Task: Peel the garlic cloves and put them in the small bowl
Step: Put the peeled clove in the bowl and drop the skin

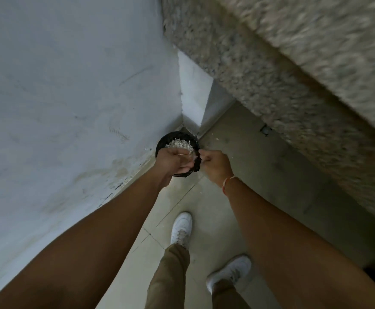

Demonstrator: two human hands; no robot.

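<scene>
A black bin (166,139) with a black liner stands on the floor in the corner below me. My left hand (172,160) is over its mouth, fingers curled around a heap of white papery garlic skins (180,144). Whether a clear dish lies under the skins is unclear. My right hand (215,165) is at the bin's right rim and pinches a fold of the black liner (197,162). No garlic cloves or small bowl are in view.
A speckled granite counter (293,74) juts out at the upper right, blurred. A white wall (70,97) fills the left. My white shoes (181,227) stand on the tiled floor (260,175), where a few skin scraps lie.
</scene>
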